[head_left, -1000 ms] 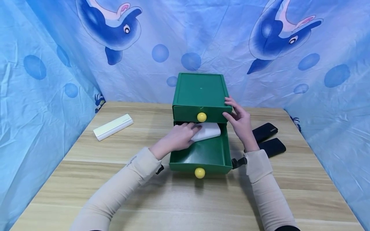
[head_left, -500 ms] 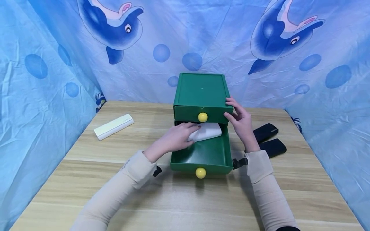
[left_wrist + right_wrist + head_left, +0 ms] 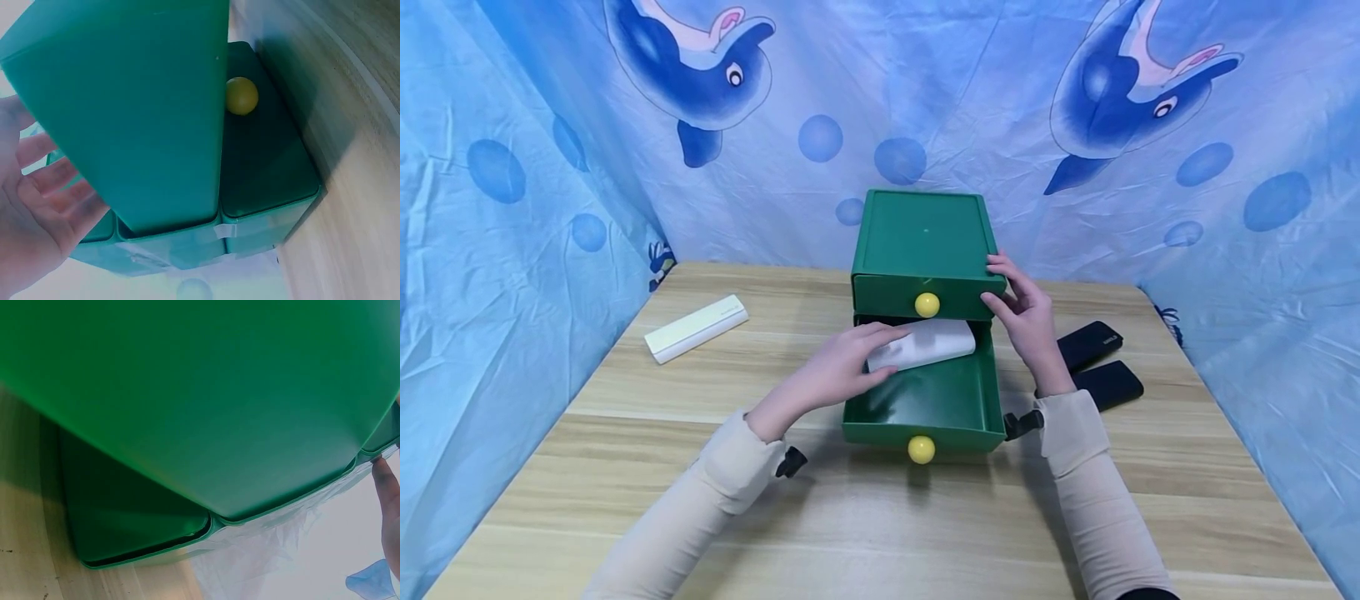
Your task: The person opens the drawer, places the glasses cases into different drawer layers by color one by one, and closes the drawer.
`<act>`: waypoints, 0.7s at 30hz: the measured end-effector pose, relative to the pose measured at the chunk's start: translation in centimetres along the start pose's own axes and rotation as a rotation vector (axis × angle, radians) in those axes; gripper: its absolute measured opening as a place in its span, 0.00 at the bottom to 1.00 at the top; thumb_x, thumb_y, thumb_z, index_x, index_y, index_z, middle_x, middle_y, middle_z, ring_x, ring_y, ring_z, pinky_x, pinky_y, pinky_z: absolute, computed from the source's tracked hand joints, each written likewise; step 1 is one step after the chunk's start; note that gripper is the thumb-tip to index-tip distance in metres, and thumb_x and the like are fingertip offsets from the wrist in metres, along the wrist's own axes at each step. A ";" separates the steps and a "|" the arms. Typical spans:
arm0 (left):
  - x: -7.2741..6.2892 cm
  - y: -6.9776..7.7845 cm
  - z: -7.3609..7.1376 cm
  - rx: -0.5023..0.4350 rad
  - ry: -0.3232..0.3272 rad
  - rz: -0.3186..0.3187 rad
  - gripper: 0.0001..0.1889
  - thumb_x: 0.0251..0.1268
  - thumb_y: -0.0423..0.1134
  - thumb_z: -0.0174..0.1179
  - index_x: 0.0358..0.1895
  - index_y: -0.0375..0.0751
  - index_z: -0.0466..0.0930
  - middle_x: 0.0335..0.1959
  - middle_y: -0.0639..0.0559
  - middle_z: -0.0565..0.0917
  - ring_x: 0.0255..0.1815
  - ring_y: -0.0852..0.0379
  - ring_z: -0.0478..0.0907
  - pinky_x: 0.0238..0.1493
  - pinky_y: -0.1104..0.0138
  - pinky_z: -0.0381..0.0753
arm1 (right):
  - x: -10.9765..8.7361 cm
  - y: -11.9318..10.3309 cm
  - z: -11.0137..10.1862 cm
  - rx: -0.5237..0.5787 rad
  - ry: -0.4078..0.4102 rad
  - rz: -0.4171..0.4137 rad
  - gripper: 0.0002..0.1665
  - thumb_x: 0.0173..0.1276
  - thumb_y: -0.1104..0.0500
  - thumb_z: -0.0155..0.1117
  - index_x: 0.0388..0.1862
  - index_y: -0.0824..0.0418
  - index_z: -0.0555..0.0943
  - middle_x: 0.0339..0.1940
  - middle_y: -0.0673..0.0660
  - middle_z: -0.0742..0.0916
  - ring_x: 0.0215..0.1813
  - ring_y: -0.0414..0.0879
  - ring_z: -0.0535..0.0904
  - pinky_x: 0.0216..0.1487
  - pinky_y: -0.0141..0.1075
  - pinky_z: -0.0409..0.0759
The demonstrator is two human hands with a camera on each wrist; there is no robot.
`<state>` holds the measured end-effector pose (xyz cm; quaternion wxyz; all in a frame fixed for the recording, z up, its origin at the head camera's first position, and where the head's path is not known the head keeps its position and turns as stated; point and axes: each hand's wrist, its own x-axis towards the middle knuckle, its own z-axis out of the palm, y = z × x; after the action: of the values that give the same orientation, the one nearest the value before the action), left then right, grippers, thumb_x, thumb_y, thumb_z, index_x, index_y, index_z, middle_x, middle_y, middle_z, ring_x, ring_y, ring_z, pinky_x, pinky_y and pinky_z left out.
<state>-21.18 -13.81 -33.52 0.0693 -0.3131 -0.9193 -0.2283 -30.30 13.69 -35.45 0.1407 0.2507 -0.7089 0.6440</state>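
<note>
A green drawer cabinet (image 3: 925,233) with yellow knobs stands on the table, its middle drawer (image 3: 940,404) pulled out. Inside that drawer, toward the back, lies a white power bank (image 3: 943,340). My left hand (image 3: 827,375) is over the drawer's left wall, fingers loosely extended around the near end of the power bank. In the left wrist view, the fingers (image 3: 62,178) reach past the drawer's side and their tips are hidden. My right hand (image 3: 1028,321) grips the cabinet's upper right front corner, thumb on the front face and fingers along the side and top.
Another white power bank (image 3: 696,328) lies at the table's left. Two black power banks (image 3: 1108,384) lie on the right beside the right wrist. Below the pulled-out drawer, a lower drawer (image 3: 269,150) is closed. Blue dolphin-print cloth (image 3: 902,83) hangs behind and at both sides.
My left hand has drawn back left and toward me, its fingers uncovering more of the white power bank in the drawer. My right hand stays on the cabinet corner.
</note>
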 end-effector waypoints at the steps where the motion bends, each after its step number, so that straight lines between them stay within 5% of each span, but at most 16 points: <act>1: -0.1 0.0 -0.1 -0.015 0.007 -0.004 0.26 0.65 0.38 0.63 0.66 0.40 0.72 0.59 0.44 0.79 0.53 0.49 0.79 0.49 0.58 0.82 | 0.0 0.0 0.0 -0.001 0.001 0.001 0.23 0.69 0.64 0.61 0.63 0.64 0.75 0.72 0.55 0.72 0.78 0.42 0.58 0.71 0.51 0.66; 11: -1.8 -0.6 -0.9 -0.066 0.112 -0.001 0.25 0.66 0.39 0.62 0.66 0.41 0.73 0.59 0.47 0.81 0.57 0.49 0.80 0.54 0.57 0.82 | -0.1 -0.1 0.1 -0.002 -0.004 -0.008 0.22 0.69 0.63 0.61 0.62 0.62 0.76 0.72 0.54 0.73 0.79 0.43 0.58 0.71 0.48 0.68; 21: -3.8 -2.7 -1.6 -0.073 0.209 -0.040 0.27 0.64 0.36 0.63 0.67 0.41 0.70 0.55 0.45 0.83 0.50 0.47 0.84 0.48 0.56 0.85 | -0.1 -0.1 0.0 0.006 -0.008 0.005 0.23 0.69 0.63 0.61 0.63 0.63 0.75 0.72 0.54 0.72 0.79 0.42 0.57 0.72 0.51 0.66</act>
<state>-19.87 -18.49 -34.15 0.1490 -0.2716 -0.9041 -0.2943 -30.15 13.70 -35.43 0.1358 0.2518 -0.7082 0.6454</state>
